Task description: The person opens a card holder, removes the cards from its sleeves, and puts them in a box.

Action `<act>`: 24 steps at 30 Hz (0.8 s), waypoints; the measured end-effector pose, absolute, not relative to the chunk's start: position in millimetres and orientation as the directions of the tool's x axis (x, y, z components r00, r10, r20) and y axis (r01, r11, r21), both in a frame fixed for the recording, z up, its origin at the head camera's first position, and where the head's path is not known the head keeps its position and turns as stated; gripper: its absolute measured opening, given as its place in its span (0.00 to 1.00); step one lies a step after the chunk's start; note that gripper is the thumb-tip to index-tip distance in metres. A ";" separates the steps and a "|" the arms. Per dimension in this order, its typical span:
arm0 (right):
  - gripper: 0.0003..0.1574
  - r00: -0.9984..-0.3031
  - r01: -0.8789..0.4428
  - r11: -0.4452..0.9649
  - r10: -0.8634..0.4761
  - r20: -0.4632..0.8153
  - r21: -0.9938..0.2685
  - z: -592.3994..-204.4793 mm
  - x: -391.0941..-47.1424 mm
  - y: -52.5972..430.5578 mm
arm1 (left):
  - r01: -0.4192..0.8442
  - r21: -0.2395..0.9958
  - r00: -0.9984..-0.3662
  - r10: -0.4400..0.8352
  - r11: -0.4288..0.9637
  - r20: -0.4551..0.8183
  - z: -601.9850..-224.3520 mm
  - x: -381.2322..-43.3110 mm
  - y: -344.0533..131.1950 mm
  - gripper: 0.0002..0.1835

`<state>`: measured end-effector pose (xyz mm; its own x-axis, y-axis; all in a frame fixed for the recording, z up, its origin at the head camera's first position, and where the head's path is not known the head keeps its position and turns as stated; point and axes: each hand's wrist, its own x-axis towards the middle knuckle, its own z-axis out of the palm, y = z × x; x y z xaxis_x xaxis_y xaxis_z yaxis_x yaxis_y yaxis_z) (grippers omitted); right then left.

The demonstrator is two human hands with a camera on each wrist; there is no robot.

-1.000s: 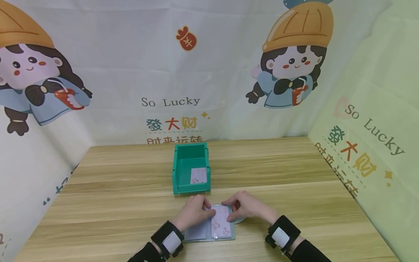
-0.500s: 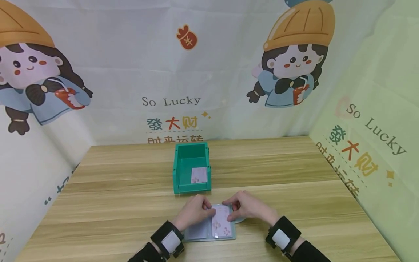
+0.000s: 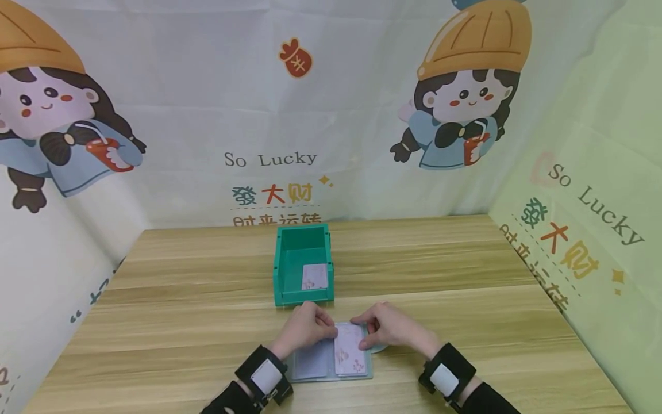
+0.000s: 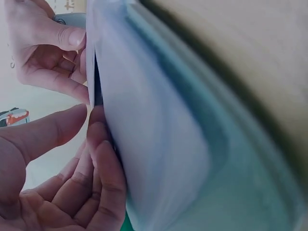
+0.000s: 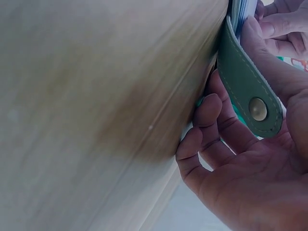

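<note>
A small pale blue-green card album (image 3: 331, 378) lies spread on the table, with clear pockets. In its right-hand page sits a pink patterned card (image 3: 349, 356). My left hand (image 3: 306, 328) pinches the upper left edge of this card between thumb and forefinger. In the left wrist view, a dark gap shows behind the raised edge beside the fingertips. My right hand (image 3: 393, 328) grips the album's right side, thumb on the page and forefinger at the top edge. The album's green snap strap (image 5: 255, 91) sticks out over the right palm.
Behind the album stands a green open-fronted bin (image 3: 303, 296) with another pink patterned card (image 3: 314, 276) lying in it. The wooden table (image 3: 439, 259) is bordered by printed cloth (image 3: 357, 115) at the back and sides.
My left hand has shifted slightly up and back, its thumb drawing off the card's face toward the card's left edge. The right hand and the album have stayed in place.
</note>
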<state>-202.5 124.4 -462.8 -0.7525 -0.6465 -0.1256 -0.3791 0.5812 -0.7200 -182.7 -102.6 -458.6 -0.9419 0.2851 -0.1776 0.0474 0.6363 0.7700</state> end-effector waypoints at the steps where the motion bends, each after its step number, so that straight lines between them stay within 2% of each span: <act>1: 0.30 -0.752 -0.381 0.580 -0.648 -0.124 -0.720 -462.9 -202.4 124.6 | 0.042 0.774 -0.942 0.284 0.632 -0.180 -459.3 -182.7 -102.4 0.06; 14: 0.30 -0.754 -0.386 0.580 -0.647 -0.117 -0.718 -467.4 -203.1 123.7 | -0.009 0.778 -0.942 0.255 0.628 -0.218 -460.4 -183.0 -101.5 0.07; 24: 0.30 -0.748 -0.382 0.572 -0.652 -0.120 -0.726 -470.3 -203.6 125.2 | -0.019 0.801 -0.946 0.250 0.598 -0.209 -461.7 -180.8 -101.1 0.04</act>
